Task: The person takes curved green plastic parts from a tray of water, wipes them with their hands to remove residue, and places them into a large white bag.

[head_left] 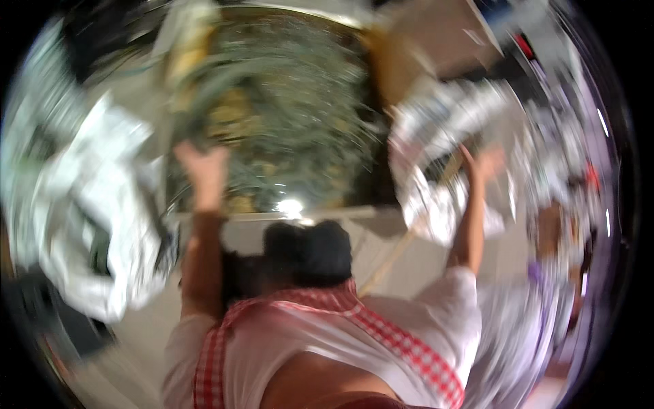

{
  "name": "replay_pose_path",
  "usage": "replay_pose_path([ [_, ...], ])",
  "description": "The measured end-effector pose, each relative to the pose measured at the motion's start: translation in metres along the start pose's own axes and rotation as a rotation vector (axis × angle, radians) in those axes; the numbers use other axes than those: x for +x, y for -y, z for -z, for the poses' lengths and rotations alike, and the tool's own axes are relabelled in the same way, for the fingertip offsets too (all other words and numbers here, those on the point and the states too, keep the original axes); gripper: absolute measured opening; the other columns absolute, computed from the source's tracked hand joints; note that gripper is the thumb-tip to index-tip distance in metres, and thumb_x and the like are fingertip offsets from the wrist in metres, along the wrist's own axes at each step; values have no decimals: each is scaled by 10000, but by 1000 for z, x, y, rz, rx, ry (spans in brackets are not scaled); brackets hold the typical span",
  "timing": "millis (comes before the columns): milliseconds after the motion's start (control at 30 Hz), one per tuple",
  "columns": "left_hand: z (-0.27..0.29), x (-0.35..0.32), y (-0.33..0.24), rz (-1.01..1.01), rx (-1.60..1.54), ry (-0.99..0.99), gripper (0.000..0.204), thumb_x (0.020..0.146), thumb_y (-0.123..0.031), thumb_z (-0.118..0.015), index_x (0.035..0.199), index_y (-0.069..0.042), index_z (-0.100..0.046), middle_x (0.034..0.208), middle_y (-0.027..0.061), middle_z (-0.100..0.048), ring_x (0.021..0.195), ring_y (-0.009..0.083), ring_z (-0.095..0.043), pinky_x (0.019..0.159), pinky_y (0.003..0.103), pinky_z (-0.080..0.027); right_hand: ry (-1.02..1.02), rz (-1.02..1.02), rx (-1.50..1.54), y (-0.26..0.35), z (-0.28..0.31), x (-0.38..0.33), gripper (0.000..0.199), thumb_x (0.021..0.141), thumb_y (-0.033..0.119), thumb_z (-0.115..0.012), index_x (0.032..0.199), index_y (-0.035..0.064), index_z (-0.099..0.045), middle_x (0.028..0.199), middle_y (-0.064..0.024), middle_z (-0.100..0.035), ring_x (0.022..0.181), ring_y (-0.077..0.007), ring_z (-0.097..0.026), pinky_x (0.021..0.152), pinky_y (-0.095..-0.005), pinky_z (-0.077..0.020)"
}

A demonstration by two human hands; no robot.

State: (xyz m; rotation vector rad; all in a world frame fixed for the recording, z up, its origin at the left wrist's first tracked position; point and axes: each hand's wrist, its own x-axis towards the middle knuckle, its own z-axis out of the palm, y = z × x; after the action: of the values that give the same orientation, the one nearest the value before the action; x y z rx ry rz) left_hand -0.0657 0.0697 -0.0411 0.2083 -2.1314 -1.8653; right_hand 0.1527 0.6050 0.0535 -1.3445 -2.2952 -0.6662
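Note:
A large box (272,217) holds a tangle of thin grey-green strands (300,109), with yellow-brown patches showing among them. My left hand (206,167) is over the box's left near corner, at the end of a darker bunch of strands. Motion smears its fingers, so whether they grip that bunch is unclear. Away to the right, my right hand (485,163) is above the mouth of an open white sack (415,198). Its fingers look spread, and I see nothing held in them. Something dark inside the sack is too blurred to name.
Another white sack (102,177) gapes open at the left. A brown cardboard piece (446,37) stands behind the right-hand sack. A thin stick (388,262) slants from that sack toward me. Blurred goods crowd the right edge, and a dark grey object (61,313) lies at lower left.

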Motion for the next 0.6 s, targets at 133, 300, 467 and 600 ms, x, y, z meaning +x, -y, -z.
replay_pose_path([
  [133,-7,-41,-39,-66,55,167,643,604,18,-602,1198,11,-355,1162,234,-485,1074,354,-507,918,387,-410,472,464,1561,142,109,-134,1099,674,442,-742,1448,92,-44,1468,-197,-175,1346,-317,-193,1080,-415,-160],
  [300,32,-70,-66,-131,-528,514,899,584,36,-681,1342,54,-199,1297,207,-385,1234,276,-376,1052,349,-262,1275,427,1972,238,114,-166,796,742,321,-687,1361,22,-285,1301,-177,-429,1168,-298,-449,950,-388,-381],
  [467,142,-21,-81,-411,-74,182,773,592,17,-666,1268,-19,-293,1121,148,-463,1044,237,-468,929,341,-379,1416,880,1637,317,227,-193,505,780,143,-618,1228,-17,-448,1088,-122,-564,965,-225,-559,847,-338,-447],
  [600,227,-5,-95,27,-239,-35,535,786,16,-567,1262,-59,-337,1206,136,-443,953,217,-538,805,334,-523,929,1060,1907,383,307,-262,406,751,36,-602,1144,-17,-512,1017,-118,-583,925,-196,-557,833,-310,-443],
])
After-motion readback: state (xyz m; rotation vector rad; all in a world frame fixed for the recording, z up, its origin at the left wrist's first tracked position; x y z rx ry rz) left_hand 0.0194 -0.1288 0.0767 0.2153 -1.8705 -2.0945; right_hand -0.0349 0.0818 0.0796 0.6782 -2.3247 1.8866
